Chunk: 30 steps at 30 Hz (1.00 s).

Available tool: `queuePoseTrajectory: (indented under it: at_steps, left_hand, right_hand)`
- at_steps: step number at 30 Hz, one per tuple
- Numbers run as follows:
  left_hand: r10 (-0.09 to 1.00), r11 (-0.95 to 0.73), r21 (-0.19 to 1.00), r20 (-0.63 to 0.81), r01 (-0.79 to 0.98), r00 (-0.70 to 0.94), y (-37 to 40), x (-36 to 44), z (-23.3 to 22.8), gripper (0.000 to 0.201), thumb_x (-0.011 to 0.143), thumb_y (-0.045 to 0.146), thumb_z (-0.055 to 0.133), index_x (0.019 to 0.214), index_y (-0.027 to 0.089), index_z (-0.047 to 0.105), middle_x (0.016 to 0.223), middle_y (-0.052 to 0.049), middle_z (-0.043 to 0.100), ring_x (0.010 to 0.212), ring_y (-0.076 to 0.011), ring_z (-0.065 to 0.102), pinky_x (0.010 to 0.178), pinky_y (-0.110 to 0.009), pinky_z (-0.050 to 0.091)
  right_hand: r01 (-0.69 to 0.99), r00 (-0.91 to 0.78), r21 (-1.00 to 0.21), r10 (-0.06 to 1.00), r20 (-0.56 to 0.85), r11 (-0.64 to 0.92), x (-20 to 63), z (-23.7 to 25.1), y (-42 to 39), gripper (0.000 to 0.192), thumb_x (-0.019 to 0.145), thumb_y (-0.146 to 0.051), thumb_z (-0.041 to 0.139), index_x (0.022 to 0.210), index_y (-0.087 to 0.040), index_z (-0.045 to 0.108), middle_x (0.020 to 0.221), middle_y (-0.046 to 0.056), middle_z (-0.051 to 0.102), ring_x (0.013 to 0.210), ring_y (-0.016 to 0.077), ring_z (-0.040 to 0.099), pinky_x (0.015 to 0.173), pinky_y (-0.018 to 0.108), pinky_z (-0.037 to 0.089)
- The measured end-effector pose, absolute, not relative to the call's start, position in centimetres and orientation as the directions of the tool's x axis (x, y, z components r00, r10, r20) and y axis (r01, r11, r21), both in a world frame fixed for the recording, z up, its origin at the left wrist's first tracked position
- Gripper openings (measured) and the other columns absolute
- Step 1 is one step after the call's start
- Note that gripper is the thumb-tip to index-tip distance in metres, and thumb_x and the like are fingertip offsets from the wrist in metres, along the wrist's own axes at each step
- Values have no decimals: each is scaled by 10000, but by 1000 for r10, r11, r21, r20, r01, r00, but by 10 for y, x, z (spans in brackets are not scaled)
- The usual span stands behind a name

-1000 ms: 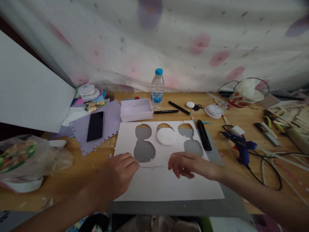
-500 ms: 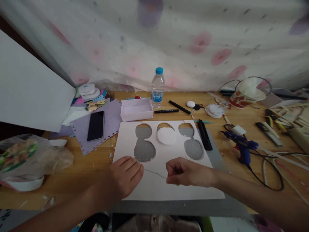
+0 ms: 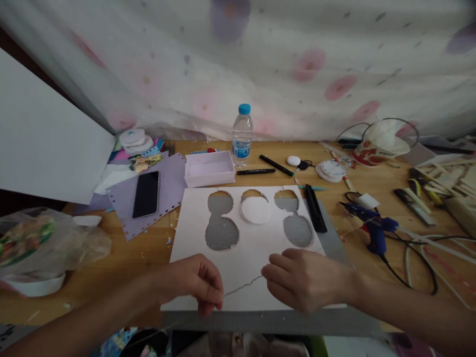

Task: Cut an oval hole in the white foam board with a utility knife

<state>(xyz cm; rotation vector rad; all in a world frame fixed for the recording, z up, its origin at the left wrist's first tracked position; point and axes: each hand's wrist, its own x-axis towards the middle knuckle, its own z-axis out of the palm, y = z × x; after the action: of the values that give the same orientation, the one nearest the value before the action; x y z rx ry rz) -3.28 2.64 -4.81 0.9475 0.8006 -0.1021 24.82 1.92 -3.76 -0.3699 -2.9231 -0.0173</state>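
Both hands have shifted toward the near edge of the white cut-out foam sheet [image 3: 245,248] since the earlier frame. Left hand [image 3: 193,285] pinches one end of a thin, wavy grey wire [image 3: 241,286]; right hand [image 3: 303,277], fingers curled together, pinches the other, keeping the strand stretched just over the sheet. Grey cutting mat [image 3: 334,238] lies beneath.

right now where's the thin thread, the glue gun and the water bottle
thin thread [image 3: 243,286], head view, on its middle stretch between the two hands
glue gun [image 3: 374,229], head view, on the blue body above the handle
water bottle [image 3: 242,135], head view, on the clear body above the label
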Motion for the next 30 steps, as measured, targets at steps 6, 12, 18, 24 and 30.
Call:
queuePoseTrajectory:
  at_steps: [6, 12, 18, 24, 30]
  left_hand:
    - [277, 488, 744, -627, 456, 728, 40, -46, -56, 312, 708, 491, 698, 690, 183, 653, 579, 16, 598, 520, -113, 537, 568, -236, 437]
    - [734, -155, 710, -383, 687, 561, 41, -41, -41, 207, 901, 316, 490, 886, 196, 658, 901, -41, 647, 870, -198, 587, 786, -308, 431]
    - [759, -339, 582, -294, 739, 581, 19, -3, -30, 225, 966, 276, 443, 1039, 198, 641, 1021, -45, 683, 957, -216, 639, 816, -316, 446]
    - [735, -367, 608, -273, 704, 620, 15, 9, -40, 210, 937, 118, 447, 908, 199, 638, 875, 0, 678, 836, -157, 640, 735, -251, 433]
    - [615, -746, 300, -33, 595, 788, 9, 10, -40, 208, 864, 15, 454, 826, 181, 574, 799, -23, 607, 733, -192, 561, 656, -302, 417]
  right_hand:
    - [332, -915, -21, 327, 237, 943, 249, -41, 24, 194, 971, -132, 495, 790, -177, 546, 735, 9, 558, 671, 162, 471, 525, 318, 235]
    - [511, -848, -93, 518, 109, 855, 239, -56, 23, 157, 934, -92, 534, 807, -184, 524, 794, 15, 573, 688, 170, 475, 523, 321, 246]
    - [600, -769, -211, 629, 113, 771, 226, -63, 15, 148, 948, -104, 511, 837, -200, 527, 796, 5, 576, 680, 168, 495, 547, 324, 257]
    - [652, -711, -385, 703, -8, 654, 225, -50, 8, 164, 962, -152, 466, 835, -190, 563, 775, 9, 610, 685, 147, 548, 575, 299, 280]
    - [633, -611, -640, 788, -69, 435, 228, -41, -6, 208, 888, -109, 472, 703, -196, 507, 663, -28, 552, 578, 98, 471, 551, 236, 300]
